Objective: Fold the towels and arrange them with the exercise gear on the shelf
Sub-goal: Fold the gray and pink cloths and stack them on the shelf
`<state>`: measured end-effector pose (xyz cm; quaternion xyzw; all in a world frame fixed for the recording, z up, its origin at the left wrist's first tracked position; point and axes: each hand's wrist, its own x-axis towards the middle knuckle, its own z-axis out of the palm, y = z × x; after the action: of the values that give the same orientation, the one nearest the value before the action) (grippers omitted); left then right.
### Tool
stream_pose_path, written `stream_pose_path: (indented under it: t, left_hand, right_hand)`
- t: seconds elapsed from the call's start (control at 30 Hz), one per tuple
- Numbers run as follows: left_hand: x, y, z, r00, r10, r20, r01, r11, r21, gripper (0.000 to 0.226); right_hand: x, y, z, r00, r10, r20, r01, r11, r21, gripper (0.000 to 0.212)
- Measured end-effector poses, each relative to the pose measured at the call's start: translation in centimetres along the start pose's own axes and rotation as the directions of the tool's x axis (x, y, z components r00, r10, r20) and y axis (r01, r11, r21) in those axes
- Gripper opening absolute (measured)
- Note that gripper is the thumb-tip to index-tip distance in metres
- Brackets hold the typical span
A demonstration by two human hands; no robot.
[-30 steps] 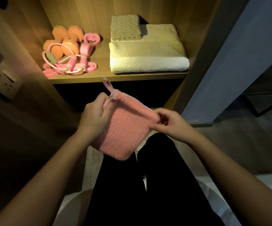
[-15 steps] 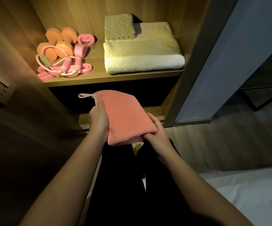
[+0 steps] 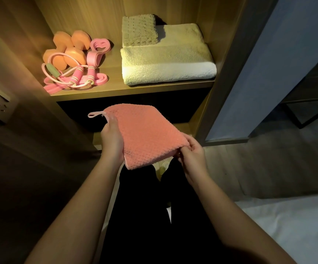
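Terrycloth looks light and floppy: folded pink towel [image 3: 146, 134] hangs between both grips below the shelf [image 3: 131, 90], left hand [image 3: 112, 141] clamped on its loop-side edge, right hand [image 3: 192, 157] pinching the opposite corner, sensible holds both.

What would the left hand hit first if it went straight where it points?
The left hand, holding the pink waffle towel, would likely meet the front edge of the wooden shelf; depth is unclear.

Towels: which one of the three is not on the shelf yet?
The pink towel, held by the left hand and right hand; the big white towel and small beige towel on it lie on the shelf.
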<state>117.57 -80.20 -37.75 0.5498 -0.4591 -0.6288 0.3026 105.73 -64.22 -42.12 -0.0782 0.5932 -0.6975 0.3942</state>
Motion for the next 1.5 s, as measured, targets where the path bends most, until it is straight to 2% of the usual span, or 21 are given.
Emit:
stream_pose_path:
  t: [0.07,0.13,0.2,0.27,0.33,0.4,0.43,0.47,0.53,0.6,0.7,0.77,0.87,0.93,1.03,1.13,1.23,1.33,1.4,1.47,1.5]
  left_hand:
    - [-0.2,-0.3,-0.2,0.998,-0.031,0.053,0.031,0.999,-0.012,0.046]
    - [-0.4,-0.5,-0.4,0.995,-0.039,0.088,0.039,0.999,0.003,0.046]
    - [-0.4,-0.5,-0.8,0.994,-0.016,0.104,0.012,0.999,0.03,0.049]
    - [-0.6,-0.5,-1.0,0.99,0.021,0.142,-0.032,0.997,0.077,0.05]
    - [-0.9,-0.7,-0.9,0.976,0.06,0.209,-0.09,0.986,0.14,0.05]
    - [-1.0,-0.9,-0.6,0.963,0.1,0.251,-0.154,0.967,0.206,0.049]
    - [-1.1,-1.1,-0.5,0.963,0.127,0.236,-0.185,0.952,0.242,0.051]
    - [-1.2,-1.4,-0.5,0.968,0.163,0.191,-0.213,0.935,0.283,0.053]
    - [-1.2,-2.1,-0.7,0.972,0.226,0.066,-0.235,0.915,0.328,0.053]
    - [-1.2,-2.9,-1.2,0.971,0.237,0.002,-0.225,0.918,0.326,0.047]
    - [-1.1,-3.5,-2.4,0.978,0.177,0.113,-0.205,0.924,0.323,0.035]
    - [-0.8,-3.9,-3.2,0.968,0.128,0.214,-0.185,0.945,0.269,0.024]
    - [-0.7,-4.2,-3.6,0.965,0.064,0.256,-0.091,0.991,0.098,0.011]
    - [-0.5,-4.2,-3.5,0.962,0.039,0.269,-0.048,0.998,0.027,0.018]
    - [-0.6,-4.1,-3.5,0.959,0.046,0.279,-0.027,0.997,-0.07,0.017]
    - [-0.9,-4.1,-3.1,0.966,0.045,0.254,-0.048,0.999,0.005,0.012]
    - [-1.3,-3.6,-2.1,0.968,0.167,0.185,-0.197,0.968,0.153,0.036]
    - [-2.2,-2.9,-0.9,0.933,0.327,0.153,-0.354,0.909,0.219,0.032]
    - [-2.7,-2.4,-0.2,0.918,0.374,0.131,-0.396,0.878,0.269,0.024]
    - [-2.9,-2.0,0.3,0.902,0.426,0.071,-0.427,0.858,0.286,0.019]
    - [-3.0,-2.0,0.6,0.896,0.442,0.036,-0.434,0.858,0.276,0.018]
  right_hand:
    - [-0.1,0.1,-0.5,0.986,0.052,0.161,-0.083,0.978,0.19,0.037]
    - [-0.3,0.0,-1.3,0.909,0.105,0.404,-0.264,0.894,0.361,0.051]
    - [-0.6,-0.4,-2.4,0.792,0.147,0.593,-0.425,0.829,0.362,0.068]
    - [-0.5,-1.0,-3.2,0.717,0.196,0.669,-0.48,0.834,0.27,0.083]
    - [-0.3,-1.8,-2.7,0.719,0.362,0.594,-0.502,0.861,0.083,0.082]
    - [-0.1,-2.2,-1.4,0.79,0.46,0.406,-0.435,0.886,-0.159,0.064]
    - [0.1,-2.0,-0.8,0.855,0.426,0.295,-0.364,0.9,-0.241,0.052]
    - [0.3,-1.7,-0.3,0.919,0.332,0.212,-0.267,0.921,-0.282,0.04]
    - [0.2,-1.4,0.3,0.979,0.138,0.151,-0.08,0.938,-0.336,0.018]
    - [-0.2,-1.3,0.4,0.982,0.048,0.18,0.025,0.922,-0.385,0.016]
    - [-0.3,-2.1,-0.3,0.97,-0.023,0.243,0.142,0.862,-0.487,0.02]
    - [-0.1,-2.9,-0.6,0.949,-0.009,0.314,0.178,0.84,-0.513,0.025]
    - [0.0,-3.9,-0.6,0.913,0.0,0.407,0.227,0.831,-0.508,0.035]
    - [0.2,-4.2,-0.7,0.902,0.0,0.432,0.248,0.819,-0.517,0.039]
    - [0.6,-4.2,-1.1,0.889,0.1,0.447,0.207,0.783,-0.587,0.047]
    - [0.8,-3.5,-1.7,0.894,0.158,0.419,0.17,0.745,-0.645,0.045]
    - [0.6,-3.1,-1.3,0.874,0.185,0.449,0.118,0.817,-0.565,0.048]
    - [0.5,-3.2,0.4,0.957,0.085,0.276,0.036,0.913,-0.407,0.05]
    - [0.7,-3.1,1.4,0.986,-0.12,0.118,0.16,0.889,-0.43,0.037]
    - [0.6,-3.1,1.9,0.933,-0.358,0.034,0.331,0.82,-0.467,0.025]
    - [0.6,-3.3,2.1,0.917,-0.398,0.012,0.36,0.815,-0.454,0.021]
